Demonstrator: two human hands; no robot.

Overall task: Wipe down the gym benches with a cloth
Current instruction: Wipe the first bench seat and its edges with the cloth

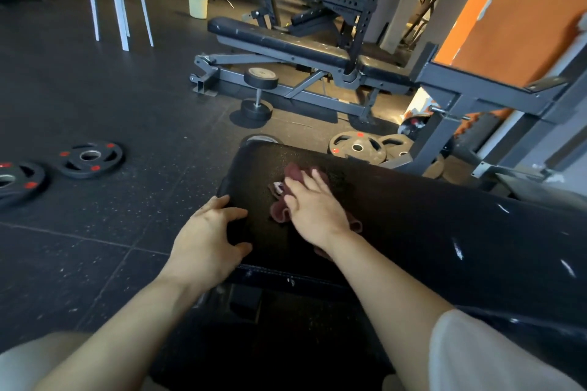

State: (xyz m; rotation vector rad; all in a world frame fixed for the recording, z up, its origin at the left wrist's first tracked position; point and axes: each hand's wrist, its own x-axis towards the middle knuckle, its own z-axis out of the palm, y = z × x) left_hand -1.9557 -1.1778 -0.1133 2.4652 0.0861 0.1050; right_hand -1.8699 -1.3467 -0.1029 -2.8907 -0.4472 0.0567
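A black padded gym bench (413,219) runs from the centre toward the lower right. A dark red cloth (279,209) lies bunched on its pad near the far end. My right hand (313,209) presses flat on the cloth, fingers spread, covering most of it. My left hand (209,238) rests on the bench's left edge with its fingers curled over the pad, holding no cloth. A second black bench (279,41) with a grey frame stands further back.
Weight plates (90,159) lie on the dark rubber floor at the left, and more plates (357,147) lie just beyond the bench end. A dumbbell (259,94) leans by the far bench. A grey rack frame (470,98) stands right; a white stool (119,0) and bucket (197,3) stand behind.
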